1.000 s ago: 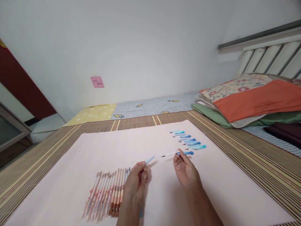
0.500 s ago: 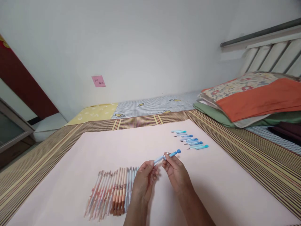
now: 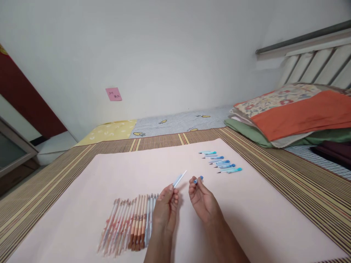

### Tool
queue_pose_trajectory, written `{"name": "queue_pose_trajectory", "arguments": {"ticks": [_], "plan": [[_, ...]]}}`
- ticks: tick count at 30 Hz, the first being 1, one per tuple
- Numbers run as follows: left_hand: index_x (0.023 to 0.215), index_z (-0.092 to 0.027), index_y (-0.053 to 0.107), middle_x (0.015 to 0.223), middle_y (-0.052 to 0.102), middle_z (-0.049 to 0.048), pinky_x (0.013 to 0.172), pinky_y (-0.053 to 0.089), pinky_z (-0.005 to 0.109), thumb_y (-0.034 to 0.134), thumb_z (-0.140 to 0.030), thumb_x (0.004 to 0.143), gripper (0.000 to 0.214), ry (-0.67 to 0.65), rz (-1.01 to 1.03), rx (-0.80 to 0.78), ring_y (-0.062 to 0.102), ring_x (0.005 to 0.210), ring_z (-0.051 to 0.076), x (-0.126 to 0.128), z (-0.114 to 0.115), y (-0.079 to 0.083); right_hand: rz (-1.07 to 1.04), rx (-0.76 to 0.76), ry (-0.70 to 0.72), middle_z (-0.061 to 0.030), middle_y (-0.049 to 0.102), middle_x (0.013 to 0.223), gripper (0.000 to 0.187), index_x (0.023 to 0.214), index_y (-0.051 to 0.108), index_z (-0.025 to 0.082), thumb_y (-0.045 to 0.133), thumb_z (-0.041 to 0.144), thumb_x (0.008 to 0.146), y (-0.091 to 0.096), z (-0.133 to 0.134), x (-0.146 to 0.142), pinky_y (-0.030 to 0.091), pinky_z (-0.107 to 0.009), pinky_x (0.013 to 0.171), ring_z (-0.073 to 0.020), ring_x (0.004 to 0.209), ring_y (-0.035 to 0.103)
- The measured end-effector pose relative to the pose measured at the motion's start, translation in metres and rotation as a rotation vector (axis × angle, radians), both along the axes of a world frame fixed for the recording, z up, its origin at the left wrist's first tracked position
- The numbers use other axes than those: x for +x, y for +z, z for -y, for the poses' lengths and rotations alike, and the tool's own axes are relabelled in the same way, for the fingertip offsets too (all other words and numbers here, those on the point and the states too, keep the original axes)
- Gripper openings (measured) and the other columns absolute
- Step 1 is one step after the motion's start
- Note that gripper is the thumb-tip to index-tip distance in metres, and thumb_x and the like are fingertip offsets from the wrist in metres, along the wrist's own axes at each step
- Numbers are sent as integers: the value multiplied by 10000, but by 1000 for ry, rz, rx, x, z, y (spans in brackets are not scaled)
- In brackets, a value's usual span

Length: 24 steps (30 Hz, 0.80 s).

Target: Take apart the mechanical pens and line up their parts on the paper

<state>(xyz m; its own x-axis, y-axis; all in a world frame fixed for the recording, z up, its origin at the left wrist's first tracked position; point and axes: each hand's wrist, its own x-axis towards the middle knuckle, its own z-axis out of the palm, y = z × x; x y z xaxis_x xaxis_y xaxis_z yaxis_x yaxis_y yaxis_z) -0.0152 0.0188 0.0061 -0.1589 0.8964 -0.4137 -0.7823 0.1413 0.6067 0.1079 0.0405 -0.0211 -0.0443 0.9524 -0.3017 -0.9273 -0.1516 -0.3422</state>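
Note:
My left hand [image 3: 166, 206] is closed on a light-blue pen barrel [image 3: 177, 180], with a thin white stick like a refill [image 3: 181, 178] standing out beside it, tilted up to the right. Just to the right, my right hand [image 3: 203, 199] pinches a short blue pen top [image 3: 198, 179], apart from the barrel. Beyond it lie several blue and turquoise pens [image 3: 221, 162], taken apart, with thin refills beside them. A row of pens [image 3: 123, 226] in pink, orange-brown and pale blue lies left of my left hand, which hides part of its right end.
The pens lie on a pale pink sheet [image 3: 82, 212] over a striped mat [image 3: 263, 171]. Folded cloths [image 3: 298, 117] are piled at the right, below a radiator [image 3: 318, 69]. A pink note [image 3: 113, 94] is on the white wall.
The pen that both hands held has come apart. My left hand keeps the barrel, now showing the white stick; my right hand holds the blue top, and a gap separates them.

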Motion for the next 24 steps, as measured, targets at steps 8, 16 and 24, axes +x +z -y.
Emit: {"name": "queue_pose_trajectory", "arguments": {"ticks": [8, 16, 24], "plan": [[742, -62, 676, 636, 667, 69, 467, 510, 107, 529, 8, 929, 248, 10, 87, -39, 595, 486, 57, -2, -4, -3, 282, 2, -189, -45, 750, 833, 208, 879, 710, 155, 847, 239, 746, 0, -5, 23, 613, -231, 692, -135, 757, 710], [761, -61, 668, 640, 660, 57, 465, 510, 100, 498, 9, 945, 260, -21, 102, -38, 578, 486, 45, -5, -5, 1, 450, -151, -357, -63, 742, 828, 60, 855, 659, 148, 719, 144, 860, -16, -16, 131, 634, -258, 741, -151, 773, 736], [745, -67, 665, 644, 646, 59, 454, 498, 95, 498, 9, 940, 268, -14, 120, -43, 573, 481, 48, -9, -6, 4, 645, -260, -400, -65, 726, 678, 162, 798, 616, 125, 776, 99, 803, -28, -27, 172, 645, -287, 682, -181, 659, 737]]}}
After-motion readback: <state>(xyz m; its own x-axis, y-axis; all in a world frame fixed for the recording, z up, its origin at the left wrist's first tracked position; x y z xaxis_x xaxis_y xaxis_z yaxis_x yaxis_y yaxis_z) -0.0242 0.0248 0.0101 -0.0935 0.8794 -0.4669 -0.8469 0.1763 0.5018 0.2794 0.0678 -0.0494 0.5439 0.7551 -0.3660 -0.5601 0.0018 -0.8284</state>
